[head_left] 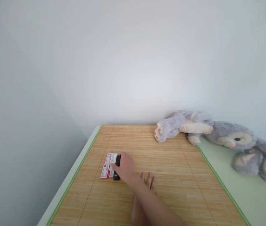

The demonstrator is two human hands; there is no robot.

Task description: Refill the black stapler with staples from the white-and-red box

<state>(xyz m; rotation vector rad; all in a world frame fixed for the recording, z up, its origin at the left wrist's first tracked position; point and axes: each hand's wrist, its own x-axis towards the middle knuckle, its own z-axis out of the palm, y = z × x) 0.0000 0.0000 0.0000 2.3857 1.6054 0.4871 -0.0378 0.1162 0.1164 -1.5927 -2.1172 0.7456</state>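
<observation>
My right hand point(125, 167) reaches in from the lower right, its thumb and fingers closed around a small black block point(118, 160). A second dark piece point(116, 175) shows just below the thumb; whether it belongs to the same block is hidden. Touching them on the left are small flat white packs with red print, an upper one point(108, 158) and a lower one point(105, 171), laid side by side in rows. My left hand point(148, 181) rests on the mat with fingers stretched out and nothing visible in it, partly covered by my right forearm.
A bamboo mat point(166, 160) with green edging covers most of the pale table point(227, 175). At the back right a grey plush toy point(195, 125) lies on its side against the white wall point(133, 62), partly over the mat.
</observation>
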